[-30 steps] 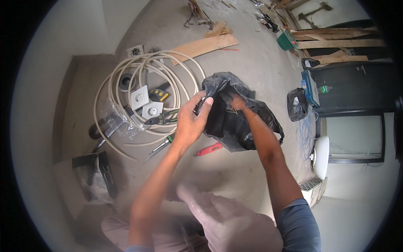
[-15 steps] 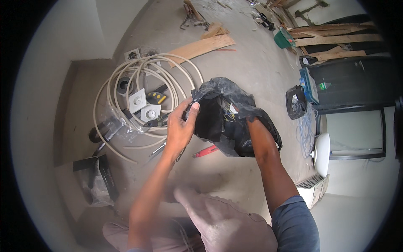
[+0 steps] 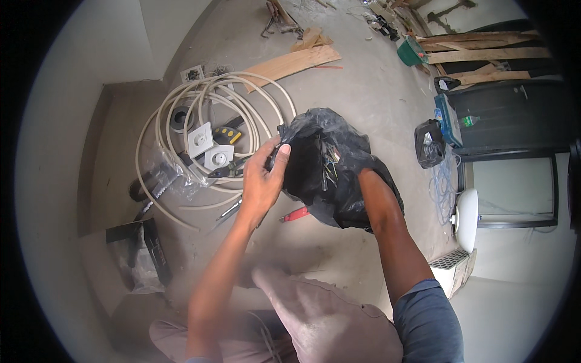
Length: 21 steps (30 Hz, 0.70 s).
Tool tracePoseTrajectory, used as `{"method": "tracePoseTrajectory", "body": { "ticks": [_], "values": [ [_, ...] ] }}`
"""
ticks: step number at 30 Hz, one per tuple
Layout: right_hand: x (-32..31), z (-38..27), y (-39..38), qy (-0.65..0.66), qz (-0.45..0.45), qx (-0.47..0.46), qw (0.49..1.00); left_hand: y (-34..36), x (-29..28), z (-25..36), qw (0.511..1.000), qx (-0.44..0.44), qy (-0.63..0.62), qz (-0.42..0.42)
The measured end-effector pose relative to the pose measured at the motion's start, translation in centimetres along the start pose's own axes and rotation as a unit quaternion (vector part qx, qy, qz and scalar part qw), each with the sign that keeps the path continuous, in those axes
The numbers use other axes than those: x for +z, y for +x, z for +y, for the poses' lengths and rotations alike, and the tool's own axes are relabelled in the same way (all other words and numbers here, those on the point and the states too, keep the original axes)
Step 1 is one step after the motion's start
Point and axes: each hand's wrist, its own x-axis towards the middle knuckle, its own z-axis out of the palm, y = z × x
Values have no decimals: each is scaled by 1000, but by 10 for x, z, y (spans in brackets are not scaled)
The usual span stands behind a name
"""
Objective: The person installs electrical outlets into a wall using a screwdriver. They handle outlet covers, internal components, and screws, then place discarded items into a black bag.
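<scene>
My left hand (image 3: 264,175) is closed on the left rim of a black plastic bag (image 3: 330,130), thumb on the near side. The bag's mouth gapes toward me. Inside it show small wire pieces (image 3: 330,166) with coloured ends and some thin metallic bits. My right hand is down in the bag past the wrist, its fingers hidden by the plastic; only the right forearm (image 3: 382,209) shows. Under the bag a red-handled tool (image 3: 295,215) lies on the floor. A screwdriver-like tool (image 3: 230,209) rests beside my left wrist.
Left of the bag lies a coil of cream cable (image 3: 158,130), with white wall sockets (image 3: 200,141), a grey tape roll (image 3: 179,120) and a saw (image 3: 158,190). A wooden board (image 3: 293,65) lies beyond. An open box (image 3: 158,254) stands lower left; another black bag (image 3: 428,145) sits at right.
The bag has shifted slightly, and more of the wire pieces inside it now show. My right arm stays in the bag; my left hand keeps its hold on the rim.
</scene>
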Motion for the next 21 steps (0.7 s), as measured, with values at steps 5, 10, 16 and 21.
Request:
{"method": "tracePoseTrajectory", "body": {
  "ticks": [5, 10, 16, 21],
  "values": [
    [-6, 3, -10, -9, 14, 0, 1000, -3, -3, 5, 999, -28, 5, -16],
    [-4, -1, -4, -11, 31, -29, 999, -33, 13, -16, 992, 100, 66, -30],
    [-6, 1, 5, -25, 26, -62, 997, -122, -12, -37, 965, 140, 141, -169],
    [-5, 25, 19, -45, -11, -77, 996, -170, -101, -35, 920, -11, 241, -309]
  ]
}}
